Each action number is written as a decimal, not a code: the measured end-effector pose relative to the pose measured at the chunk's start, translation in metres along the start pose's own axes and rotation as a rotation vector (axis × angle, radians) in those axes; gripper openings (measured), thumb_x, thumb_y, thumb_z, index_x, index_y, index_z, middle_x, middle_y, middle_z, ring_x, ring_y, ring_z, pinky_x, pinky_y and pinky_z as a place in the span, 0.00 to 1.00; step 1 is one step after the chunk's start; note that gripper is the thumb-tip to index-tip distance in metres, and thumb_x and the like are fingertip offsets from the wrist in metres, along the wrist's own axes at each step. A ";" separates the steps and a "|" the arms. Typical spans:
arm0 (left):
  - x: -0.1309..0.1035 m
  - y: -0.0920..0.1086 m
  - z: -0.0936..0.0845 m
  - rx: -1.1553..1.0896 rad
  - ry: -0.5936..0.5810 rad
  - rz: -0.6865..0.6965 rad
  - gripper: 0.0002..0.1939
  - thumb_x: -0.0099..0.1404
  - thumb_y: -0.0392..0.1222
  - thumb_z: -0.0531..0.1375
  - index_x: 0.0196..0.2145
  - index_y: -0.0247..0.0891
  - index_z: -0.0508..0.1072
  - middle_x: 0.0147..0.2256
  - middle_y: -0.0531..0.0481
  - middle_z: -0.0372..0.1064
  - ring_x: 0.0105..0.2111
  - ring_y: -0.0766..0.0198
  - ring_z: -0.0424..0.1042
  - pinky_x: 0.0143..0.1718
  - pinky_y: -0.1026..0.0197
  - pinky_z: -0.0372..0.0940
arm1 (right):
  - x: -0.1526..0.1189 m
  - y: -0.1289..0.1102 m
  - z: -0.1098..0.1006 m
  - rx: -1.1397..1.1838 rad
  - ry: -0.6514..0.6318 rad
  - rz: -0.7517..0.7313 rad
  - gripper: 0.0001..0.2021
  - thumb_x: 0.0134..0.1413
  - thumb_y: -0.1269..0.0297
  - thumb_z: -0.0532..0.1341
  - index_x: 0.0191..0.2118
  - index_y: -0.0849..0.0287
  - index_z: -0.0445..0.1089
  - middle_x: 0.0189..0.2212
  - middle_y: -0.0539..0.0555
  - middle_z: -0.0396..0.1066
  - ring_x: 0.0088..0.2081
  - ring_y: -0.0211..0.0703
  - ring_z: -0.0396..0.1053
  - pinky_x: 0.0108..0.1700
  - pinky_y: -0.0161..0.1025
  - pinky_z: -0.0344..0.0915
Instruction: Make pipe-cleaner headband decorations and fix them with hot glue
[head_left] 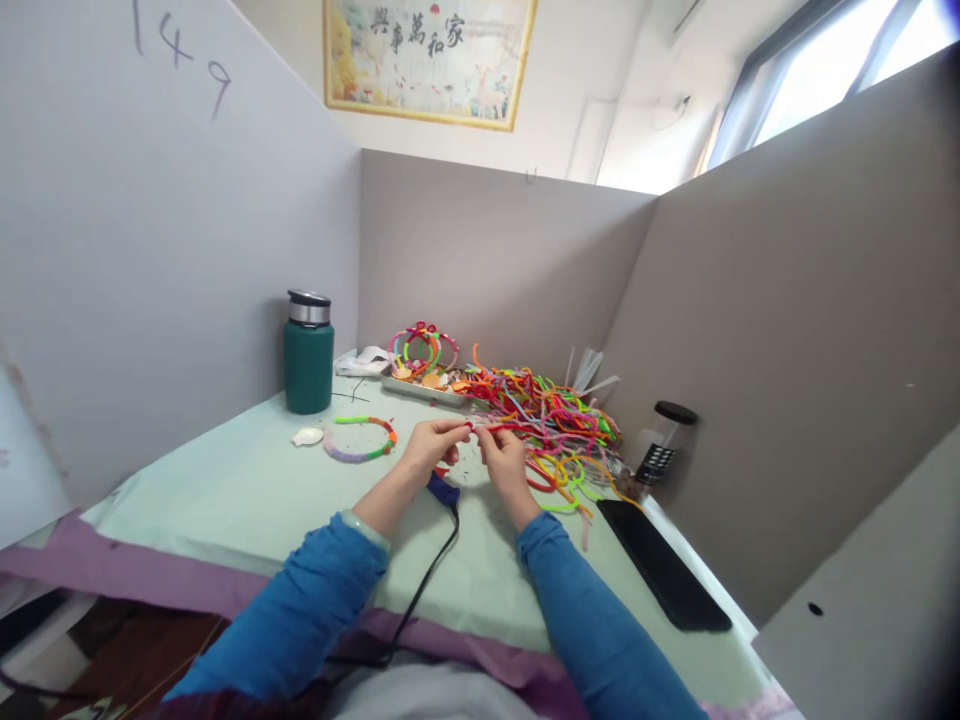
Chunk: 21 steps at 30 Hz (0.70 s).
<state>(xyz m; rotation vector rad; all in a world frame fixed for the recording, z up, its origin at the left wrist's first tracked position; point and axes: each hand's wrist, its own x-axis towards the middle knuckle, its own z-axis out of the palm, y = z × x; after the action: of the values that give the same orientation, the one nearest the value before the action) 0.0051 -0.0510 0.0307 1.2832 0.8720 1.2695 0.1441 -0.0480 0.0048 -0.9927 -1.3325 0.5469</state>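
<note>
We have a red strand (471, 427) pinched between the thumb and fingertips of our left hand (431, 448) and our right hand (504, 462), the two sets of fingertips nearly meeting over the middle of the cloth (247, 470). The strand is thin, deep red and looks fuzzy; only a small bit shows in the gap, and a red length, which seems to be part of it, runs out past our right hand toward the heap (544, 405). Most of it is hidden by our fingers, so we cannot tell whether it is bent or twisted there. To the left of our hands lies a ring (352, 457), wrapped in bands of lilac, green and orange, with a white shell (307, 437) just beside it. Behind our hands we see a shallow metal tray (424, 392), holding shells in cream and orange tones, with several bright rings standing up among them, pink, green, orange and red. The heap of tangled strands, in many colours, spreads from the tray's right end. A green bottle (308, 365) stands upright at the far left, its dark lid on, so we cannot see inside. At the right a clear jar (658, 450) with a black top leans near the partition; its contents are too unclear to name.
</note>
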 end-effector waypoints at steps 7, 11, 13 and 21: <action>0.002 0.003 -0.002 0.208 0.041 0.061 0.16 0.52 0.51 0.62 0.27 0.33 0.73 0.13 0.57 0.59 0.14 0.71 0.57 0.17 0.67 0.52 | 0.002 0.003 -0.004 -0.021 -0.098 -0.005 0.18 0.50 0.48 0.60 0.27 0.60 0.69 0.16 0.46 0.62 0.19 0.36 0.59 0.22 0.34 0.55; 0.003 0.001 -0.004 0.550 0.043 0.193 0.11 0.57 0.47 0.58 0.26 0.36 0.74 0.17 0.54 0.63 0.17 0.68 0.61 0.22 0.66 0.55 | 0.002 0.001 -0.008 -0.165 -0.059 -0.108 0.16 0.53 0.51 0.59 0.25 0.59 0.67 0.17 0.48 0.63 0.21 0.37 0.60 0.26 0.35 0.56; 0.000 0.000 -0.005 0.746 0.025 0.315 0.09 0.59 0.44 0.58 0.26 0.38 0.76 0.23 0.51 0.69 0.24 0.66 0.66 0.27 0.65 0.57 | 0.001 -0.001 -0.010 -0.290 -0.062 -0.245 0.14 0.55 0.54 0.58 0.24 0.58 0.67 0.21 0.50 0.65 0.25 0.39 0.62 0.30 0.36 0.58; -0.004 -0.002 -0.002 0.841 0.018 0.396 0.10 0.61 0.43 0.57 0.32 0.40 0.78 0.31 0.47 0.73 0.29 0.64 0.69 0.32 0.64 0.60 | 0.002 -0.005 -0.013 -0.309 -0.068 -0.310 0.14 0.56 0.55 0.57 0.25 0.57 0.66 0.23 0.51 0.66 0.27 0.40 0.62 0.32 0.36 0.59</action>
<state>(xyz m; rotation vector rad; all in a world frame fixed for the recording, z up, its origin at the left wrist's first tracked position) 0.0024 -0.0545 0.0275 2.1917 1.2748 1.2469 0.1560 -0.0527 0.0107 -0.9952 -1.6278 0.1421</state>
